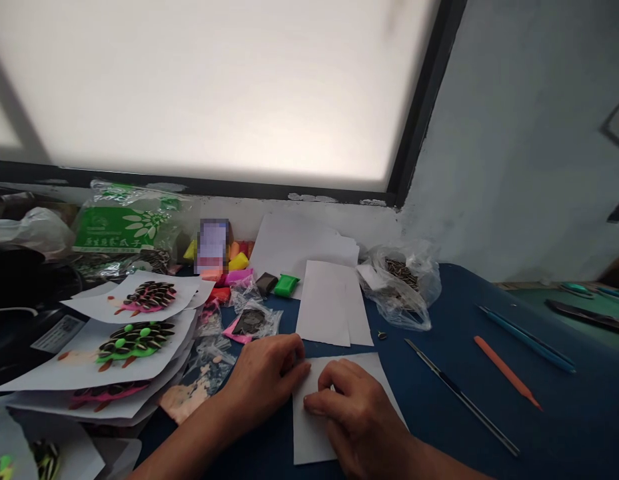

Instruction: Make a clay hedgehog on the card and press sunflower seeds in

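Note:
A white sheet of paper (312, 440) lies on the blue tabletop in front of me. My left hand (269, 370) rests at its upper left edge, fingers curled and thumb reaching onto the sheet. Over the middle of the sheet is my right hand (354, 407), its fingers bent and drawn together low on the paper. Anything between the fingertips of either hand is too small or hidden to make out. Just beyond are more white sheets (322, 303), with a single seed (382, 335) to their right.
To the left, stacked sheets carry seed-covered clay figures, one green (129, 347). Behind are a green clay packet (286, 285), a black clay packet (252, 320) and seed bags (404, 280). A craft knife (462, 397), an orange tool (506, 370) and a blue pen (526, 339) lie right.

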Motion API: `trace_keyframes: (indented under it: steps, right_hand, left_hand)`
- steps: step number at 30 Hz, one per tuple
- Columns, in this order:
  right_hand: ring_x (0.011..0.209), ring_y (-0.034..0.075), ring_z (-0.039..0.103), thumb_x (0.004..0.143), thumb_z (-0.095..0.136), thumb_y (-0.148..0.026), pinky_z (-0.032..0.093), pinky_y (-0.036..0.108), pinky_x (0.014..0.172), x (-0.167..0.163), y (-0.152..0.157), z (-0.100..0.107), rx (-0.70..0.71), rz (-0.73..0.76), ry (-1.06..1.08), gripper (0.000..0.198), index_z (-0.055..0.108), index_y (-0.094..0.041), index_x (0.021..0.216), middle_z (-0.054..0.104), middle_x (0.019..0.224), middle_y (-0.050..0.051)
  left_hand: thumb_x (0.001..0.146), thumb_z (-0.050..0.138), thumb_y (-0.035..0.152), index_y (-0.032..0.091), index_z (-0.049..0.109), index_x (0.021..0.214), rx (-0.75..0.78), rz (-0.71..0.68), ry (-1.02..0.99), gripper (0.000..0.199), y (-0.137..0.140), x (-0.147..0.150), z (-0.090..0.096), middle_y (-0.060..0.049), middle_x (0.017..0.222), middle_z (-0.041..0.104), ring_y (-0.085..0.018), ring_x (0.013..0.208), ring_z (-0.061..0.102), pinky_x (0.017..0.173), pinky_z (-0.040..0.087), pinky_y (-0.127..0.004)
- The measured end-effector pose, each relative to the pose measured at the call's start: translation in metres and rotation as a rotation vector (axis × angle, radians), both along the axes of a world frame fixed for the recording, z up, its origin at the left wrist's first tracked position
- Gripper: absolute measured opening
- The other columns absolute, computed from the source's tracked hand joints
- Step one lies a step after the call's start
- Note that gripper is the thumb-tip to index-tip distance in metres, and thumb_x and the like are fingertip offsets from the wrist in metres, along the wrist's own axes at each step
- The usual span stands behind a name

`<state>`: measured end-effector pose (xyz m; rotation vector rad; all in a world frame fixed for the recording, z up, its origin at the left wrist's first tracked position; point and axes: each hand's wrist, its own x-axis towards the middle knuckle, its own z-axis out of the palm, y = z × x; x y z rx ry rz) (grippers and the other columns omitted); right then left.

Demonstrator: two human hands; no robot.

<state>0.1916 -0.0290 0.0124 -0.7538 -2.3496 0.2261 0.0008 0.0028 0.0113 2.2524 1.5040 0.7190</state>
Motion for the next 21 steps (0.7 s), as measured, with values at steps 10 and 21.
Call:
trace_keyframes:
  steps: [10,21]
  right_hand:
    - [0.058,0.014,0.048,0.077,0.051,-0.011,0.035,0.025,0.056,-0.003,0.002,-0.002,-0.091,-0.073,0.224,0.02,0.037,-0.022,0.069,0.05,0.064,-0.001]
    - [0.059,0.013,0.051,0.091,0.056,-0.033,0.039,0.024,0.055,-0.006,0.018,0.039,-0.654,-0.124,0.349,0.023,0.058,-0.018,0.074,0.058,0.065,0.001]
  left_hand:
    - [0.09,0.046,0.051,0.018,0.062,0.079,-0.163,0.001,-0.382,0.038,0.004,-0.002,0.012,0.004,0.055,0.05,-0.013,0.048,0.043,0.048,0.031,-0.024]
    - [0.082,0.054,0.068,0.019,0.068,0.087,-0.313,0.145,-0.818,0.052,-0.001,-0.003,0.044,-0.004,0.09,0.074,-0.013,0.047,0.058,0.041,0.045,-0.023]
